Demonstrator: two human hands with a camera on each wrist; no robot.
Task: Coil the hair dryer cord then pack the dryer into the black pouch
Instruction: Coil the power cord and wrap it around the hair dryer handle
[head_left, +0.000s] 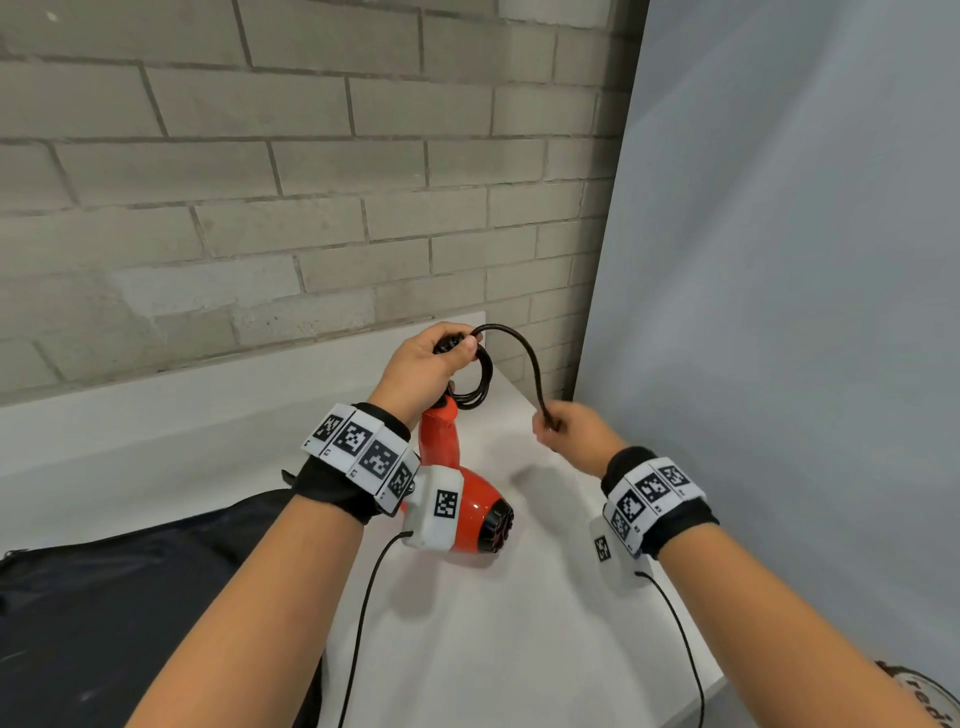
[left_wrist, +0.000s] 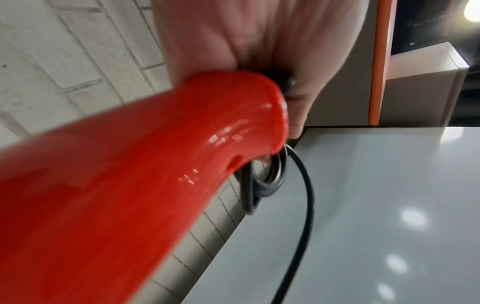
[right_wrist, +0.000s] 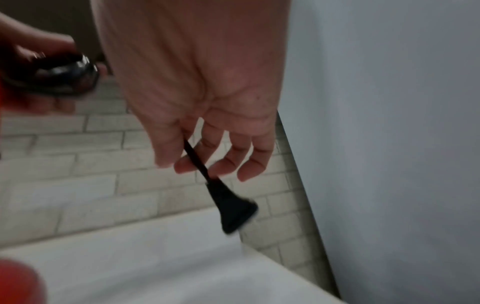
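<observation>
The coiled loops of the cord (head_left: 475, 382) are gripped by the left hand (head_left: 426, 364) above the red hair dryer (head_left: 462, 499) on the desk (head_left: 519, 623). The free end is pinched by the right hand (head_left: 576, 431), right of the coil, plug (right_wrist: 232, 209) dangling below the fingers (right_wrist: 182, 164). The black pouch (head_left: 104, 597) lies left.

Only readable text: partial white letters "redi" showing on a dark round object (head_left: 930, 693), sitting at 4 o'clock in the head view, cut off by the frame edge. Tiny digits under the wristband markers (head_left: 361, 447) are too small to read.
</observation>
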